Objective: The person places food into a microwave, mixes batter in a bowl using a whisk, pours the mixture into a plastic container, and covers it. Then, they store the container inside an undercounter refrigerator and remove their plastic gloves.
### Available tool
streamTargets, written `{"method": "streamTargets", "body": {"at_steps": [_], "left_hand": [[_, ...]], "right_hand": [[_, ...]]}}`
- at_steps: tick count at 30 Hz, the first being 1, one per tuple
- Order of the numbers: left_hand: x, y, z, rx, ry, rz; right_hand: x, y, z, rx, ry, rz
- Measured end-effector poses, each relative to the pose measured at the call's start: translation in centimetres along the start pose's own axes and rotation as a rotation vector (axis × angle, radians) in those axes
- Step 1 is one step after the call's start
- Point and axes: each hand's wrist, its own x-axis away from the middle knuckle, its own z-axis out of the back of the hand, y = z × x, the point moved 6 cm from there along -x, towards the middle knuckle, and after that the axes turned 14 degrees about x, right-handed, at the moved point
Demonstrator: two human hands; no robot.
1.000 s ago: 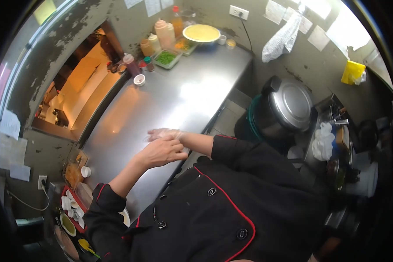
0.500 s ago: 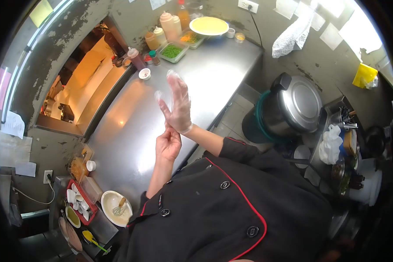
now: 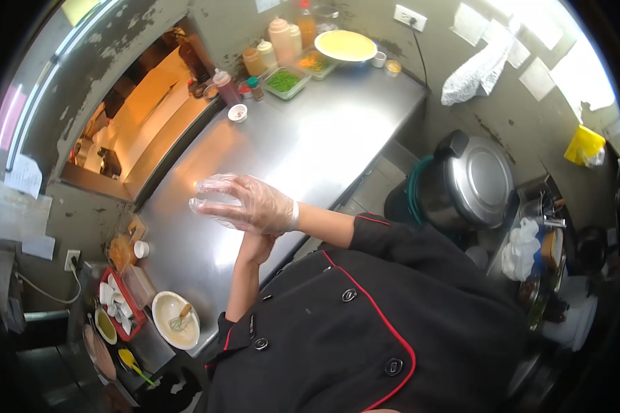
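My right hand (image 3: 251, 204) wears a clear plastic glove (image 3: 272, 203) and is held over the steel table. Its fingers point left, apart and slightly bent, with nothing in them. Bare and closed, my left hand (image 3: 256, 249) is tucked just below the right wrist, at the glove's cuff. Its fingertips are mostly hidden behind the gloved hand.
The steel table (image 3: 275, 148) bears squeeze bottles (image 3: 280, 41), a tub of chopped greens (image 3: 283, 81) and a yellow-topped plate (image 3: 345, 45) at the back. A bowl with a whisk (image 3: 164, 327) stands at lower left. A large lidded pot (image 3: 479, 182) is on the right.
My gloved right hand has turned from pointing upward to pointing left and has come lower. My left hand has stayed at its wrist and is now more hidden. The view has shifted slightly.
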Motion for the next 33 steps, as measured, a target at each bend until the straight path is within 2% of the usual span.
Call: {"method": "streamTargets", "body": {"at_steps": [2,4,6,8,9,11,16,19,21,22,24,25,28,29,30,32,33], "left_hand": [[-0.3,-3.8,3.5,0.313,-0.08,0.226],[0.6,-3.7,0.5,0.457,-0.027,0.18],[1.7,-2.7,-0.6,0.471,-0.053,0.231],[3.8,0.5,-3.2,0.608,0.05,0.347],[4.6,1.2,-3.0,0.629,0.028,0.355],[4.7,1.7,-1.8,0.522,-0.066,0.309],[3.9,3.2,1.1,-0.034,-0.154,0.082],[4.7,3.5,1.9,-0.051,-0.164,0.02],[5.4,3.2,1.5,0.158,-0.23,0.068],[6.0,3.5,0.2,0.409,-0.264,0.058],[6.8,4.3,-2.7,0.908,-0.34,0.029],[6.7,4.1,-3.0,0.92,-0.235,-0.041],[5.6,3.0,-1.8,0.784,-0.372,-0.244],[5.7,2.6,0.0,0.414,-0.124,-0.357],[7.3,4.1,0.2,0.033,0.143,-0.379],[7.6,4.7,1.5,0.073,0.406,-0.288],[6.9,5.9,3.3,-0.73,0.506,-0.558]], "right_hand": [[0.0,-0.1,0.6,-0.064,-0.024,0.026],[-0.3,-0.4,1.2,-0.143,-0.025,0.049],[-0.3,-0.7,1.3,-0.174,-0.076,0.054],[0.0,-1.3,1.2,-0.184,-0.099,0.076],[0.0,-2.2,1.1,-0.224,-0.096,0.093],[-0.2,-3.6,0.8,-0.295,-0.115,0.172],[-1.3,-6.3,0.1,-0.322,-0.089,0.4],[-1.2,-6.2,-0.4,-0.369,-0.033,0.396],[-0.9,-5.0,-1.2,-0.474,0.147,0.278],[-0.9,-4.6,-1.4,-0.52,0.236,0.209],[-1.9,-4.7,-1.1,-0.552,0.267,0.18],[-2.6,-4.9,-0.9,-0.568,0.286,0.163],[-3.9,-7.0,-0.8,-0.485,0.159,0.419],[-3.4,-6.8,-1.8,-0.511,0.102,0.47],[-3.3,-6.8,-2.5,-0.486,0.044,0.473],[-3.7,-6.8,-3.3,-0.415,-0.058,0.477],[-4.3,-7.0,-3.2,-0.383,-0.087,0.489]]}}
